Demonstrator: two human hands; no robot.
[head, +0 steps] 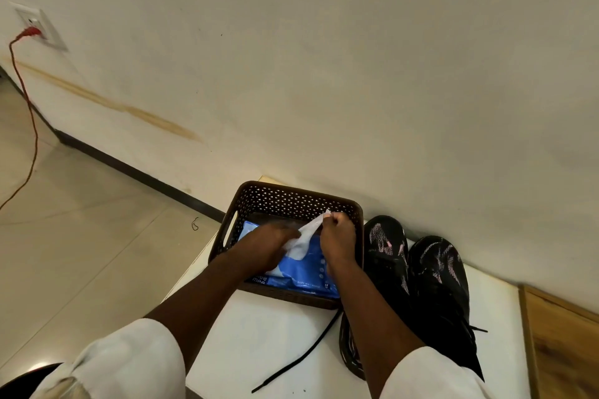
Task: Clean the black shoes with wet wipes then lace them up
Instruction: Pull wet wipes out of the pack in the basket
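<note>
A blue pack of wet wipes (308,278) lies inside a dark brown perforated basket (291,196) on a white table (269,340). My left hand (270,244) rests on the pack, blurred, touching the lower end of a white wipe (306,235). My right hand (337,235) pinches the wipe's upper end and holds it stretched above the pack. Two black shoes with pinkish markings stand right of the basket, one (385,253) beside it and one (437,275) farther right. A loose black lace (301,359) trails across the table in front.
The table stands against a cream wall (356,74). A wooden surface (564,343) borders the table on the right. To the left is tiled floor (81,220), with a red cable (30,113) plugged into a wall socket (39,27).
</note>
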